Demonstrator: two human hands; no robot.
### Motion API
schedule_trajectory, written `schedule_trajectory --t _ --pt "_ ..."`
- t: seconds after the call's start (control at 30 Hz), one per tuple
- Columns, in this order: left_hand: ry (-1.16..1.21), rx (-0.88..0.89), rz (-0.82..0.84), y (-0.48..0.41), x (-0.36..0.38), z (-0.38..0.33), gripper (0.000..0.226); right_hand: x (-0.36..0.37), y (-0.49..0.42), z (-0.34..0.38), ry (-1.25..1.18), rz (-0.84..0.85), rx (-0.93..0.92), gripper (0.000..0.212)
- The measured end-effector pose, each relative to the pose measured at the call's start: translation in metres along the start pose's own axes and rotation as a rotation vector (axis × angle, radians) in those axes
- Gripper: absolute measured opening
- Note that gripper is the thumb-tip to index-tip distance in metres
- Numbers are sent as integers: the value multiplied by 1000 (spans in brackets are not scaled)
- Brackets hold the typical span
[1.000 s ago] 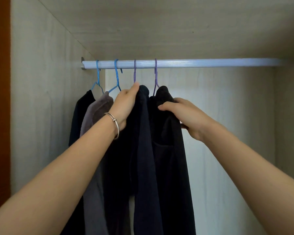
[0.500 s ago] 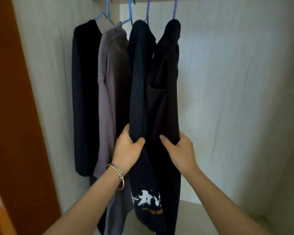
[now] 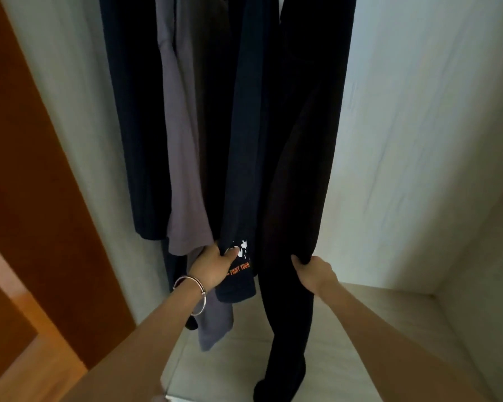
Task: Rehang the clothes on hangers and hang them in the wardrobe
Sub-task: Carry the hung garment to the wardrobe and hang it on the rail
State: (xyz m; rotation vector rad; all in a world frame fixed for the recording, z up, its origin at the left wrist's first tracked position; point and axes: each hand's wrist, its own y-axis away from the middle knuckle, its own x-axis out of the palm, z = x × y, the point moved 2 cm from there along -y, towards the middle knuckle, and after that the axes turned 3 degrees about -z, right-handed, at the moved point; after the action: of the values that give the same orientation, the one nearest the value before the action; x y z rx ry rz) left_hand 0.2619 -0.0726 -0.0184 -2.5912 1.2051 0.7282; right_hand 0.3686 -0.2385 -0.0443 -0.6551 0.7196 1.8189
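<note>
Looks pretty close to done from here, I'd say: everything in view is already hanging inside the wardrobe [image 3: 418,140], and there's no loose clothing waiting on its floor. I count four garments, taking the navy top [image 3: 244,169] with the white and orange print as the reference. There's a grey top [image 3: 183,169] just left of it, a dark one [image 3: 134,140] further left against the side wall, and a long black garment [image 3: 302,169] touching it on the right. The hangers and rail are cut off above the navy top, so I can't tell how well anything sits up there. Two hands are in view. The left hand [image 3: 215,264], with a bangle [image 3: 198,294] on the wrist, has its fingers curled round the navy top's lower edge by the print. The right hand [image 3: 312,271], right of the navy top, pinches a fold of the black garment. My guess is what's left is just tugging these two straight. One brown door [image 3: 26,169] stands far left of the navy top.
</note>
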Motion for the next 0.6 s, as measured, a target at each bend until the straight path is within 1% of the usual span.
schedule_trajectory --t 0.07,0.17,0.23,0.3,0.33,0.4,0.43,0.53,0.6 --pt "8 0 13 -6 1 1 33 -2 -10 10 -131 -69 -14 50" --pt "34 0 -6 -10 4 1 35 -4 -18 17 -449 -219 -9 45" --pt "30 0 -19 -13 8 4 36 -8 -21 19 -528 -283 -13 36" --pt "25 -14 -31 -16 11 9 39 -11 -19 19 -511 -300 -25 27" --pt "21 -24 -40 -18 14 12 41 -11 -17 17 -480 -304 -34 26" --pt "26 -23 -43 -18 17 17 44 -8 -11 7 -420 -296 -40 29" --pt "36 -9 -32 -16 19 19 41 -6 -7 -2 -394 -285 -30 30" --pt "74 62 22 -11 27 28 31 5 3 -37 -317 -225 57 34" --pt "26 72 50 -5 33 40 28 14 8 -64 -241 -148 139 41"
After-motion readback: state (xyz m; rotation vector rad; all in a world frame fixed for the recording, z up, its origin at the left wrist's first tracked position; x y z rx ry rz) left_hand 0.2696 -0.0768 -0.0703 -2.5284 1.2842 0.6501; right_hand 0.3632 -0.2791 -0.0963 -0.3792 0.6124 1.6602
